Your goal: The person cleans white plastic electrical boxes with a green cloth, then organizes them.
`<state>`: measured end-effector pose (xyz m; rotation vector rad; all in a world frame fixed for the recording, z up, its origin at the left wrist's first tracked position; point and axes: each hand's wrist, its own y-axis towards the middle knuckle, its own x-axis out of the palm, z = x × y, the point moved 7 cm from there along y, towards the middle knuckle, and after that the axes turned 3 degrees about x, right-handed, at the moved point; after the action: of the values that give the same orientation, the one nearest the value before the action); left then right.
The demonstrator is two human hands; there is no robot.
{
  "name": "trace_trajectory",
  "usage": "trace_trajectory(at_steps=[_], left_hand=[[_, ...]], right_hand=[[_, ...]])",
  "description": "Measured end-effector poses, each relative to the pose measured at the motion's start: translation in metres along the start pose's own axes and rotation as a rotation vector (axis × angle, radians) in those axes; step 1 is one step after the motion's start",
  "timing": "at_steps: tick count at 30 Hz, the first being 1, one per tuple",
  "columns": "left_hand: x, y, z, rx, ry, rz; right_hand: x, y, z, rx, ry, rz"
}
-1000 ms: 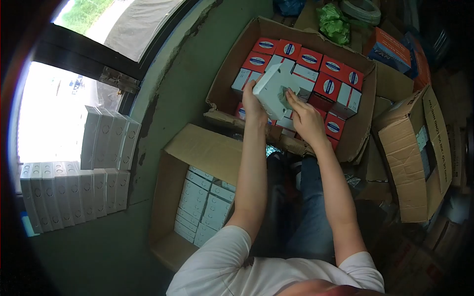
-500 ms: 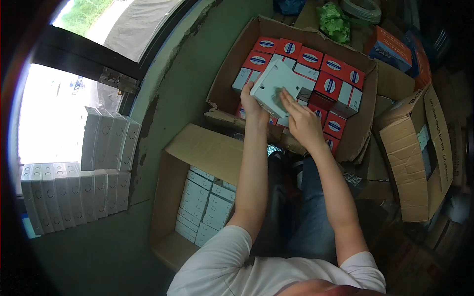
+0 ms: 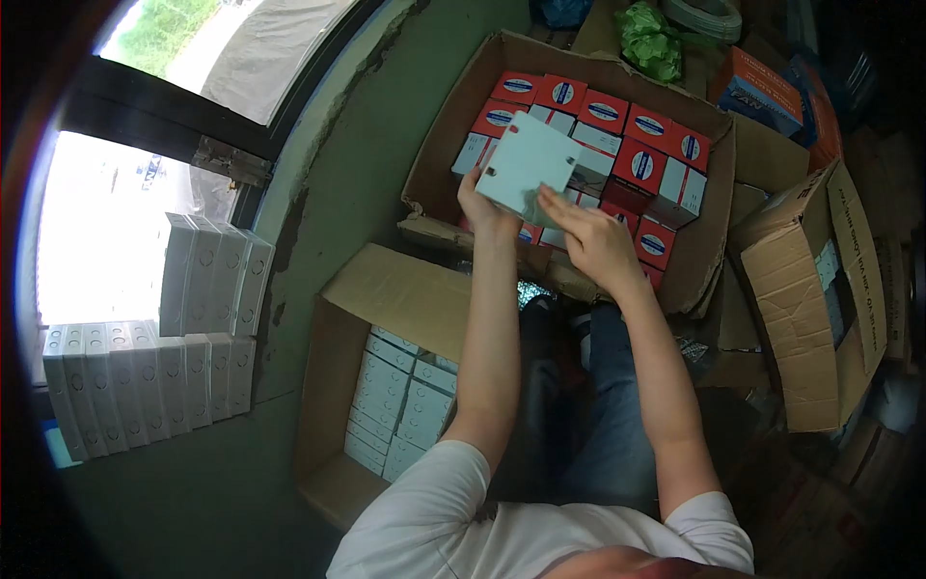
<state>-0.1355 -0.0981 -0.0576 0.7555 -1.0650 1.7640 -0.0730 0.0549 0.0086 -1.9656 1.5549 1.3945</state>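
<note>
A square white plastic box (image 3: 529,162) is held up over the large carton, its flat face toward me. My left hand (image 3: 485,205) grips its lower left edge, with the fingers behind it. My right hand (image 3: 596,234) is at its lower right corner, fingers stretched out and apart, the fingertips over the face. Beneath both hands, the large open carton (image 3: 716,253) holds several red and white boxes (image 3: 640,166) with blue and white oval labels.
Lower left stands an open carton (image 3: 323,425) of white boxes (image 3: 378,388). White boxes (image 3: 145,372) are stacked by the window at left. Another open carton (image 3: 791,328) is at right. A green plastic bag (image 3: 651,43) and an orange and blue box (image 3: 762,92) lie behind.
The white box has tilted and shifted slightly left, so its face shows more squarely. My right hand has moved slightly left and down along it.
</note>
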Motion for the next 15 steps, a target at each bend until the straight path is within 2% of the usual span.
trace_trajectory(at_steps=[2,5,6,9,11,12,15], left_hand=[[-0.002,-0.003,0.007,0.026,-0.052,0.022],[0.002,-0.004,-0.003,-0.068,-0.008,-0.025],[-0.001,-0.001,-0.007,-0.080,0.055,-0.013],[-0.011,0.007,-0.017,-0.099,0.170,0.019],[-0.006,0.001,-0.012,-0.080,0.141,0.028],[0.001,-0.003,-0.007,-0.080,0.062,-0.039],[0.008,-0.012,0.003,-0.033,0.013,0.025]], right_hand=[[0.001,0.001,-0.003,0.016,0.006,-0.108],[-0.013,0.004,0.019,0.162,-0.084,0.087],[-0.014,0.002,0.028,0.155,-0.162,0.217],[-0.013,-0.001,0.037,0.295,-0.174,0.151],[-0.009,0.000,0.024,0.196,-0.145,0.118],[-0.007,0.001,0.017,0.142,-0.129,0.103],[0.002,0.002,0.011,0.175,-0.183,0.052]])
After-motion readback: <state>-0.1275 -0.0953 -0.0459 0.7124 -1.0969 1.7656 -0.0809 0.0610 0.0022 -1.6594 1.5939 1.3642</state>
